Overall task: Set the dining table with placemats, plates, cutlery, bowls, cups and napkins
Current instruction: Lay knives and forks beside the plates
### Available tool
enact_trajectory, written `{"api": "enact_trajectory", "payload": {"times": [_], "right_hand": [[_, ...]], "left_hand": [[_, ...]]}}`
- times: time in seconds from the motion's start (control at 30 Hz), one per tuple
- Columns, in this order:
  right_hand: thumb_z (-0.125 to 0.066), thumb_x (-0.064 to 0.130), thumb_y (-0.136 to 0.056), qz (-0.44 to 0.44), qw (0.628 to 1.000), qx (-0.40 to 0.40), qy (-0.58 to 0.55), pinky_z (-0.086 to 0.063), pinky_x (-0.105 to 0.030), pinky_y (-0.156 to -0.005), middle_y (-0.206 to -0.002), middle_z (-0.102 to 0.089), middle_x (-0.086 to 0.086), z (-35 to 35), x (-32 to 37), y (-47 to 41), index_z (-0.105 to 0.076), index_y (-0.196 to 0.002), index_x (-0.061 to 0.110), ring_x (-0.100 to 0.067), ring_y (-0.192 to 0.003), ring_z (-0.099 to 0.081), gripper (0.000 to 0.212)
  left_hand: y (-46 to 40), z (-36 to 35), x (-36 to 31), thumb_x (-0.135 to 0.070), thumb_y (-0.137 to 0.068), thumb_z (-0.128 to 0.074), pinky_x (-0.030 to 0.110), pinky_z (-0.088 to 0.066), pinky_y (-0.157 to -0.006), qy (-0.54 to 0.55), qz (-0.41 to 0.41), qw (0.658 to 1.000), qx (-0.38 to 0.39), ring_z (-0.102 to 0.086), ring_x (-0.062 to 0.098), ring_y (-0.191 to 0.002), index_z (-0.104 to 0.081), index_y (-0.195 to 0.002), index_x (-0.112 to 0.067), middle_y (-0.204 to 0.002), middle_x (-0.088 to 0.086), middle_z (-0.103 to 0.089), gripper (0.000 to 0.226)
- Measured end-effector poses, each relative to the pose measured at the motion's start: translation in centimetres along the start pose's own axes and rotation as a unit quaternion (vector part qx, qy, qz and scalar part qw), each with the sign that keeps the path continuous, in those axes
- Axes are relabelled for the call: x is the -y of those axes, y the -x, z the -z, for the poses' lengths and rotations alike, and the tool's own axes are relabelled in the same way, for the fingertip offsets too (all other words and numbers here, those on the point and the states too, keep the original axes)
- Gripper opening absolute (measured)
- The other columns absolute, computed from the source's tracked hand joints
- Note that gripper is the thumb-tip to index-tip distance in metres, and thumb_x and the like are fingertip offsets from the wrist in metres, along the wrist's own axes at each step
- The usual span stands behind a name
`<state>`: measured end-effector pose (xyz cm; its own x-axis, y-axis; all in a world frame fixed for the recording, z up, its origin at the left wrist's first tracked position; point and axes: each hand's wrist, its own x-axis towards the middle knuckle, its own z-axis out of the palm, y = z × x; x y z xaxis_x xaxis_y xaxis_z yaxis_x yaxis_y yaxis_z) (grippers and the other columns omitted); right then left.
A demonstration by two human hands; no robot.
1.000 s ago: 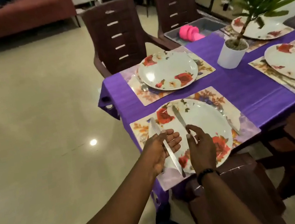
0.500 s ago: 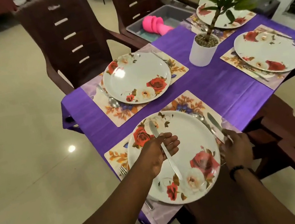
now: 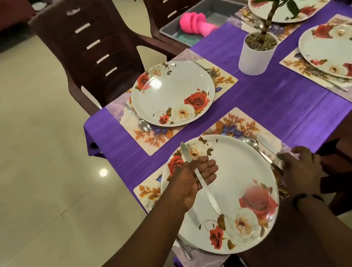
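A floral plate [image 3: 235, 184] sits on the near placemat [image 3: 236, 122] on the purple tablecloth. My left hand [image 3: 192, 177] hovers over the plate's left side and holds a table knife [image 3: 202, 180] that lies across its palm, blade pointing away. My right hand [image 3: 301, 167] is at the plate's right edge, its fingers on the handle of a second knife [image 3: 266, 145] that lies on the placemat beside a spoon [image 3: 251, 143]. A fork handle [image 3: 186, 249] shows under my left forearm.
Three more floral plates on placemats: far left [image 3: 172, 91] with spoon and fork, right [image 3: 339, 52], back right [image 3: 284, 6]. A white potted plant [image 3: 257, 53] stands mid-table. A grey tub [image 3: 207, 7] with pink cups [image 3: 193, 24] sits behind. Brown chairs [image 3: 94, 49] line the far side.
My right hand carried its knife from over the plate to the placemat at the plate's right and set it beside the spoon. My left hand kept its knife over the plate.
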<state>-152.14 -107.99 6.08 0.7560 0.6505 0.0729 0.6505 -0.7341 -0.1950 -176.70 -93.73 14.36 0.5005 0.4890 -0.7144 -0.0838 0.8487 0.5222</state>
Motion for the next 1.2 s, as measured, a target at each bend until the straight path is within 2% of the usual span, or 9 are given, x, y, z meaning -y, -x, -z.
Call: {"api": "enact_trajectory", "payload": {"times": [0.27,0.37,0.47,0.57,0.67,0.83,0.9,1.0,1.2], "right_hand": [[-0.049,0.018,-0.090,-0.059,0.971,-0.122,-0.197,-0.039,-0.042,-0.087,-0.108,-0.061,-0.019,2.5,7.0,0.5,-0.070,-0.107,0.010,-0.040,-0.100,-0.052,0.028],[-0.046,0.028,-0.101,-0.037,0.917,0.039,-0.396,-0.045,-0.034,-0.088,-0.108,-0.065,0.001,4.2,14.7,2.6,-0.065,-0.111,0.020,-0.018,-0.100,-0.058,0.023],[-0.048,0.034,-0.099,-0.078,0.830,0.225,-0.505,-0.054,-0.033,-0.078,-0.098,-0.070,0.007,5.5,22.1,4.5,-0.066,-0.100,0.026,-0.014,-0.092,-0.066,0.019],[-0.056,0.029,-0.096,-0.065,0.818,0.262,-0.509,-0.060,-0.040,-0.074,-0.099,-0.070,0.003,5.4,26.7,5.2,-0.064,-0.106,0.029,-0.019,-0.090,-0.069,0.013],[-0.062,0.021,-0.093,-0.095,0.780,0.270,-0.556,-0.061,-0.045,-0.066,-0.098,-0.070,-0.005,5.0,30.1,5.7,-0.063,-0.112,0.028,-0.026,-0.085,-0.071,0.020],[-0.059,0.012,-0.092,-0.095,0.796,0.177,-0.572,-0.060,-0.037,-0.067,-0.103,-0.069,0.000,4.1,36.1,5.8,-0.063,-0.116,0.026,-0.017,-0.088,-0.069,0.028],[-0.058,0.013,-0.094,-0.098,0.805,0.126,-0.572,-0.057,-0.030,-0.065,-0.101,-0.069,0.000,3.5,37.6,5.7,-0.063,-0.116,0.023,-0.011,-0.084,-0.067,0.025],[-0.059,0.009,-0.093,-0.157,0.783,0.058,-0.599,-0.055,-0.028,-0.065,-0.102,-0.069,-0.010,2.7,39.3,5.8,-0.062,-0.112,0.016,-0.021,-0.085,-0.067,0.020],[-0.057,0.004,-0.093,-0.242,0.772,0.006,-0.588,-0.056,-0.031,-0.064,-0.087,-0.068,-0.012,1.0,42.2,5.9,-0.059,-0.092,0.018,-0.023,-0.070,-0.064,0.014]], "left_hand": [[1.6,1.3,-1.8,-0.010,-0.103,-0.039,0.039,-0.057,-0.091,-0.020,-0.004,0.999,0.050,-0.069,0.035,-0.106,-0.057,-0.123,0.004,-0.116,0.020,-0.070,0.030],[2.3,2.5,-2.8,-0.009,-0.103,-0.038,0.037,-0.058,-0.088,-0.069,-0.004,0.994,0.082,-0.069,0.033,-0.105,-0.057,-0.123,0.003,-0.115,0.018,-0.071,0.030],[2.8,4.3,-4.1,-0.008,-0.102,-0.044,0.038,-0.057,-0.087,-0.121,-0.006,0.987,0.103,-0.071,0.032,-0.097,-0.063,-0.112,-0.001,-0.105,0.015,-0.074,0.023],[2.7,6.8,-5.7,-0.007,-0.101,-0.048,0.038,-0.059,-0.081,-0.122,-0.021,0.988,0.092,-0.073,0.028,-0.084,-0.067,-0.102,-0.002,-0.096,0.017,-0.074,0.021],[2.6,9.9,-8.5,-0.010,-0.101,-0.050,0.039,-0.059,-0.084,-0.147,-0.021,0.982,0.115,-0.072,0.031,-0.091,-0.067,-0.109,0.001,-0.106,0.020,-0.072,0.022],[2.7,15.4,-13.4,-0.016,-0.101,-0.052,0.035,-0.060,-0.080,-0.207,-0.009,0.968,0.145,-0.071,0.031,-0.095,-0.060,-0.122,0.006,-0.110,0.020,-0.071,0.032],[3.0,18.3,-14.9,-0.017,-0.100,-0.054,0.033,-0.060,-0.075,-0.258,-0.005,0.957,0.128,-0.071,0.030,-0.093,-0.061,-0.119,0.005,-0.109,0.020,-0.071,0.030],[3.2,23.4,-16.8,-0.017,-0.100,-0.055,0.029,-0.059,-0.070,-0.316,-0.005,0.944,0.096,-0.072,0.025,-0.084,-0.065,-0.108,-0.002,-0.099,0.013,-0.075,0.019],[0.8,27.6,-21.3,-0.010,-0.096,-0.060,0.028,-0.059,-0.067,-0.195,-0.078,0.977,-0.043,-0.071,0.018,-0.070,-0.064,-0.099,-0.002,-0.086,0.013,-0.073,0.009]]}}
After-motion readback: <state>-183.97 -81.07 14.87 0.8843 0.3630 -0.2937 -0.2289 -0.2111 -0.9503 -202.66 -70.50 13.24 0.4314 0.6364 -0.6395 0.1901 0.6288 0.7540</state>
